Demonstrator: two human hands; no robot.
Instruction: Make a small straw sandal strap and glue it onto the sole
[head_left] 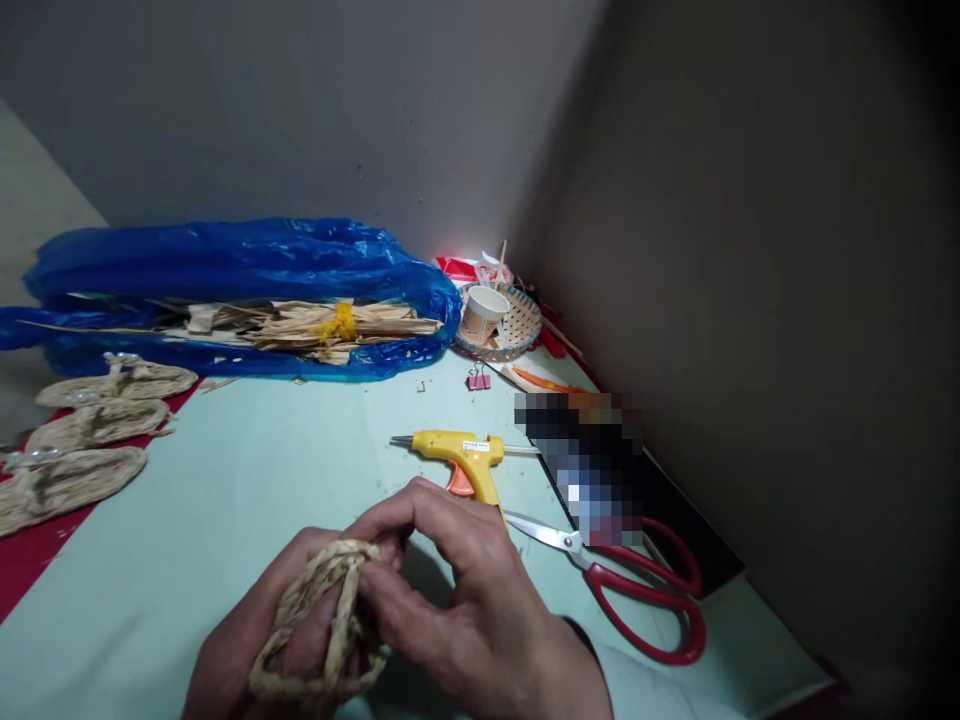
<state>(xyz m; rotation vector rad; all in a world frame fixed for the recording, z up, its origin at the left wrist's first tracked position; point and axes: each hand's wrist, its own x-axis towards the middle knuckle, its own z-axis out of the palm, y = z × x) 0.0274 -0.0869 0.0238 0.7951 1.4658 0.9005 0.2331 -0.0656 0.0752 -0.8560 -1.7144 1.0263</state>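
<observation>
Low in the head view I hold a small piece of braided straw cord (343, 615), shaped like a little sandal with a strap loop. My left hand (244, 625) is wrapped round it from the left, with a finger or thumb showing inside the loop. With thumb and fingers, my right hand (480, 590) pinches the top end of the cord, hiding part of it. Just beyond my right hand lies a yellow glue gun (461, 450) with an orange trigger and a glue stick in its back. Red-handled scissors (572, 541) rest to the right.
A blue plastic bag (225, 265) at the back holds a straw bundle (292, 328) tied in yellow. Several straw sandals (82, 485) line the left edge. A woven basket (523, 325) with a paper cup (482, 315), a pink binder clip (478, 382) and a blurred dark flat object (585, 470) stand right.
</observation>
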